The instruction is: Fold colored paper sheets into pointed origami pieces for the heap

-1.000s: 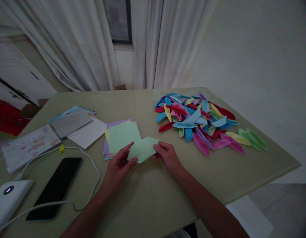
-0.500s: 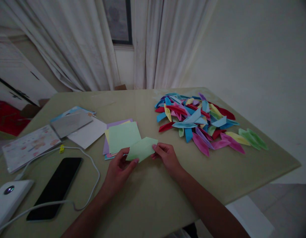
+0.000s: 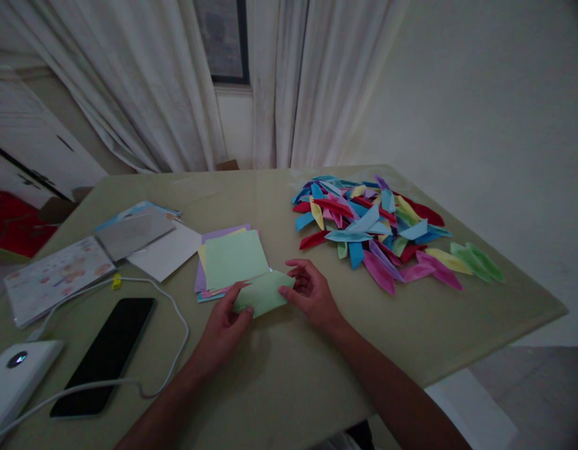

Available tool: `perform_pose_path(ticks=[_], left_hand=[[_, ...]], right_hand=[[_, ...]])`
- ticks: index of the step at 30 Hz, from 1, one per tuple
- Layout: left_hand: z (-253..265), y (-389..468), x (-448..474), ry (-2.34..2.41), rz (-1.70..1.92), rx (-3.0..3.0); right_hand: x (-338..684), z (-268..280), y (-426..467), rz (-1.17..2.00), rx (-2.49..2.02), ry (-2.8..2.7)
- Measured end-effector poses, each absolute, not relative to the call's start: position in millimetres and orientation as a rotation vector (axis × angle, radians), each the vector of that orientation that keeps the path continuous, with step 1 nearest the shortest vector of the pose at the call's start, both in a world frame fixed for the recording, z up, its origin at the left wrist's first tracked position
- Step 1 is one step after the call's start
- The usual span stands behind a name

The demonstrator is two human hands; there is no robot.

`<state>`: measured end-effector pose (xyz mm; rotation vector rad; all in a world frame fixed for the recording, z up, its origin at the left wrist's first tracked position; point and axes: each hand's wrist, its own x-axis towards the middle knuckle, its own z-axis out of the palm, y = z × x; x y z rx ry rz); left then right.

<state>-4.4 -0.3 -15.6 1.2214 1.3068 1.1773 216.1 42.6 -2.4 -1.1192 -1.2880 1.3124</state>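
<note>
A light green folded sheet of paper (image 3: 263, 294) is held above the table between both hands. My left hand (image 3: 226, 322) pinches its left end, thumb in front and fingers behind. At the right end, my right hand (image 3: 314, 297) grips it with the thumb on the near face and the fingers curled behind. Just beyond lies a stack of coloured square paper (image 3: 235, 257), green on top with purple and yellow edges showing. Off to the right is a heap of folded paper pieces (image 3: 363, 219) in blue, red, pink, yellow, green and purple.
A black phone (image 3: 105, 353) lies at the left beside a white power bank (image 3: 21, 381) with a looping white cable (image 3: 184, 322). Behind them are a patterned packet (image 3: 59, 275), a grey sheet (image 3: 134, 234) and a white sheet (image 3: 169, 250). The table's right edge slopes toward the wall.
The green paper has come slightly lower and nearer, tilting so that its shape looks different. My right hand has shifted its grip, with its fingers now raised behind the paper's edge.
</note>
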Motion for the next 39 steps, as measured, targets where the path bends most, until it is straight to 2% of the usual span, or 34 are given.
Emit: perform_pose_path(ticks=[11, 15, 19, 28, 32, 39], left_hand=[[-9.2, 2.9, -7.2, 1.318, 1.193, 1.397], [-8.6, 2.0, -10.5, 1.257, 1.154, 1.366], [-12.8, 0.7, -10.4, 1.217, 1.156, 1.195], [-4.5, 1.0, -6.4, 1.015, 0.978, 1.160], [-0.5, 2.7, -8.5, 1.063, 1.061, 1.270], [4.0, 4.0, -15.2, 1.139, 1.358, 1.554]], right_hand=[[219.4, -0.1, 39.4, 1.187, -0.979, -1.605], [220.8, 0.3, 39.7, 1.251, -1.033, -1.624], [221.0, -3.8, 42.4, 1.364, -1.187, -1.529], [228.8, -5.2, 56.9, 1.439, -1.116, -1.037], [232.1, -5.2, 60.0, 1.547, -1.066, -0.901], [230.6, -8.7, 59.0, 1.608, -1.019, -1.082]])
